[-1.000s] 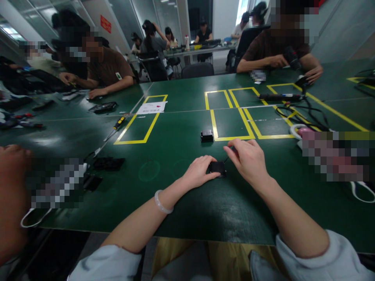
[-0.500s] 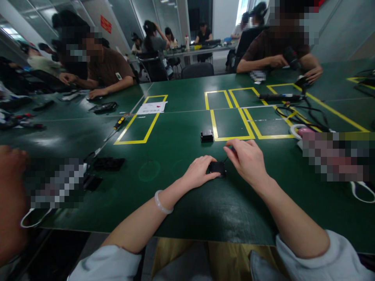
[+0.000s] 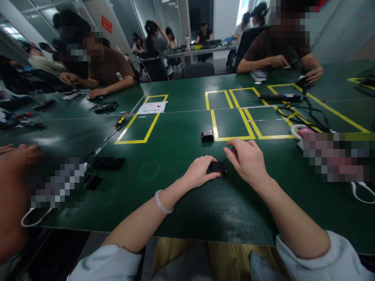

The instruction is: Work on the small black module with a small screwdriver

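On the green table (image 3: 181, 203) lies a small flat black part (image 3: 218, 168). My left hand (image 3: 200, 171) grips its left side between thumb and fingers. Just right of the part, my right hand (image 3: 246, 158) is pinched around a thin dark tool, whose shaft slants down toward the part's upper right corner; most of the tool is hidden by the fingers. A second small black part (image 3: 207, 136) sits beyond my hands, beside a yellow tape outline.
Left are black pieces (image 3: 109, 163), a pixelated object with a white strap (image 3: 58, 183) and another person's hand (image 3: 22, 160). Beyond lie a yellow-black tool (image 3: 119, 123) and a paper (image 3: 152, 107). Cables (image 3: 313, 113) and a pink pixelated object (image 3: 331, 156) are right.
The other person's hand at the left edge has moved a little to the right. My own hands have stayed almost in place, with the same holds.
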A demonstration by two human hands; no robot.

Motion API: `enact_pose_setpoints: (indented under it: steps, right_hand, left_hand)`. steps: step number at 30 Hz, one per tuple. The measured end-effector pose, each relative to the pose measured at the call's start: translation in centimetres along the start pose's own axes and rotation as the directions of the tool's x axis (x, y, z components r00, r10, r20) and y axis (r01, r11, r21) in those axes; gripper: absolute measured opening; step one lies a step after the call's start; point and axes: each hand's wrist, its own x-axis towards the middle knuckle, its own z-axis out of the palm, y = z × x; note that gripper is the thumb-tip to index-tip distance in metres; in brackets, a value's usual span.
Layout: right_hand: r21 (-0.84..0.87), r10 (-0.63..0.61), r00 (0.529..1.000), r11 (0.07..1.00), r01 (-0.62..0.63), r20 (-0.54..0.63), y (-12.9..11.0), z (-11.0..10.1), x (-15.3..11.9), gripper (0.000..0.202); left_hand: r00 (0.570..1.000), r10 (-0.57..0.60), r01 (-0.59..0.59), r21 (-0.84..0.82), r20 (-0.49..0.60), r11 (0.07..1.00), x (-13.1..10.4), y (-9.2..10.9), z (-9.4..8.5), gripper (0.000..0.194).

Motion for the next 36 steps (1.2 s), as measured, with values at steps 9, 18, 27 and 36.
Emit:
enact_pose_setpoints:
  steps: [9, 18, 27, 36]
  right_hand:
    - [0.001, 0.006, 1.000, 1.000, -0.006, -0.002, -0.12, -0.05, 0.05, 0.018]
    - [-0.001, 0.014, 1.000, 1.000, -0.014, 0.014, 0.04, 0.04, -0.03, 0.017]
    - [0.021, 0.025, 1.000, 0.999, -0.025, 0.019, -0.17, -0.16, 0.01, 0.020]
    - [0.028, 0.024, 1.000, 0.999, -0.025, 0.014, 0.04, 0.15, -0.05, 0.020]
  left_hand:
    - [1.000, -0.005, 0.005, -0.001, -0.001, 1.000, 0.02, -0.02, 0.00, 0.038]
    - [1.000, -0.003, 0.003, -0.008, -0.005, 1.000, -0.03, 0.01, 0.00, 0.038]
    - [1.000, -0.007, 0.007, -0.006, -0.001, 1.000, -0.01, 0.05, -0.05, 0.038]
    - [1.000, -0.016, 0.016, -0.025, 0.007, 1.000, -0.01, 0.16, -0.13, 0.037]
